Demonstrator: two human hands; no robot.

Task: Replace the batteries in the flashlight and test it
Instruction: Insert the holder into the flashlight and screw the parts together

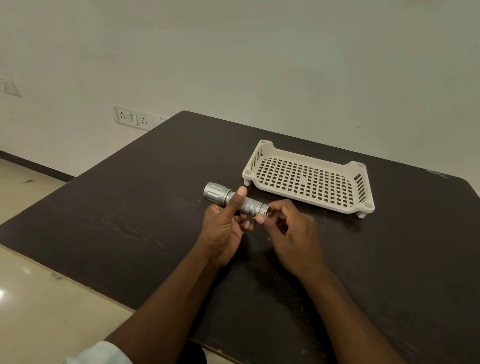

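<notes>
Silver flashlight held level above the table, head pointing left.

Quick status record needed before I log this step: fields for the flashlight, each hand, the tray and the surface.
flashlight: silver metal flashlight, held above the table, head pointing left, tail end to the right
left hand: left hand grips the knurled barrel, thumb laid over the top
right hand: right hand has its fingertips curled at the tail end; whether a cap is on or off is hidden
tray: cream perforated plastic tray, nothing in it, beyond the hands
surface: dark wood-grain table
batteries: none in view
</notes>
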